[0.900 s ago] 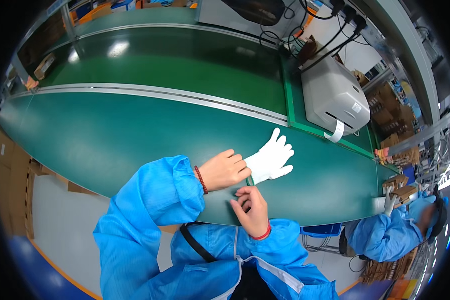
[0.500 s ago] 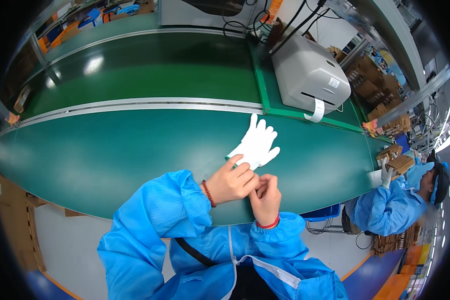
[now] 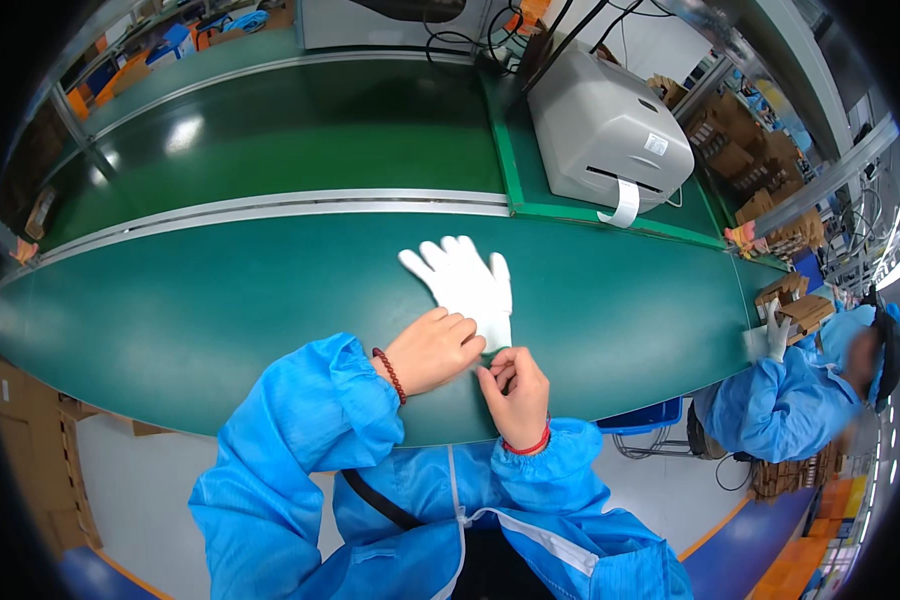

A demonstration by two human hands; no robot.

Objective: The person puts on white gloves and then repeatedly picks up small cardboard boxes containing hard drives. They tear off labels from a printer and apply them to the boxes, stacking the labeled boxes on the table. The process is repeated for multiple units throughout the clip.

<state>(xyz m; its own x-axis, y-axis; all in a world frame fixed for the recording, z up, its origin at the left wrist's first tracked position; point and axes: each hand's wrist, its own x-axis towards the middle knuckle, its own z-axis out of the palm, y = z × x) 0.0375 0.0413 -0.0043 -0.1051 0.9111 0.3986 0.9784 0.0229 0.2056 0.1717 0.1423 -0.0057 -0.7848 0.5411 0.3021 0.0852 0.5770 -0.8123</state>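
On the green belt (image 3: 220,300), left hand (image 3: 435,350) and right hand (image 3: 515,395) pinch a white glove (image 3: 465,285).

We see a white glove (image 3: 465,285) lying flat on the green belt, fingers spread away, cuff seemingly pinched.

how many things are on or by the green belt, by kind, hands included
white glove: 1, flat on the belt, both hands at its cuff
bare hands: 2, left hand and right hand
grey printer: 1
gloved hand of a co-worker: 1
total: 5
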